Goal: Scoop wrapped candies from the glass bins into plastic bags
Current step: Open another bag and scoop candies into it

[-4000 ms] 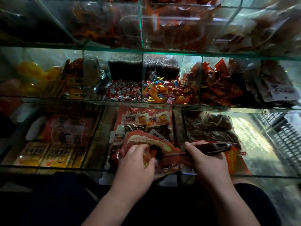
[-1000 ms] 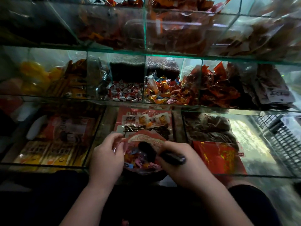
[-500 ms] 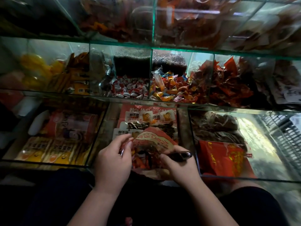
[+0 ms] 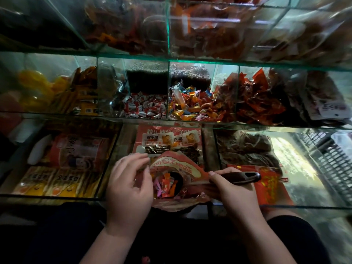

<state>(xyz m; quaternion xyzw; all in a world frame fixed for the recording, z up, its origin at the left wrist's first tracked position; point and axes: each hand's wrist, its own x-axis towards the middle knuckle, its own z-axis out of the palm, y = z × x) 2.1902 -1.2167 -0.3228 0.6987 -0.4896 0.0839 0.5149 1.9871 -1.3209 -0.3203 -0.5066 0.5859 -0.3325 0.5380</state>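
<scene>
A red printed plastic bag (image 4: 179, 166) sits open at the front of the glass counter. My left hand (image 4: 129, 181) pinches its left rim and holds the mouth wide. My right hand (image 4: 230, 189) grips the dark handle of a scoop (image 4: 238, 177), whose bowl reaches into the bag. Wrapped candies (image 4: 166, 185) in orange, pink and red lie in the bag at the scoop's bowl. On the middle shelf, a glass bin (image 4: 192, 103) holds mixed bright wrapped candies, and the bin to its left (image 4: 144, 106) holds red-and-white ones.
A flat red bag (image 4: 270, 185) lies right of my right hand on the glass. Packaged snacks (image 4: 169, 141) lie under the counter glass. Bins of red foil packets (image 4: 257, 100) and yellow packets (image 4: 76, 92) flank the candy bins. A plastic crate (image 4: 335, 159) stands at far right.
The scoop's handle has swung out to the right while its bowl stays in the bag. My left hand has opened the bag's mouth wider, and more candies show inside.
</scene>
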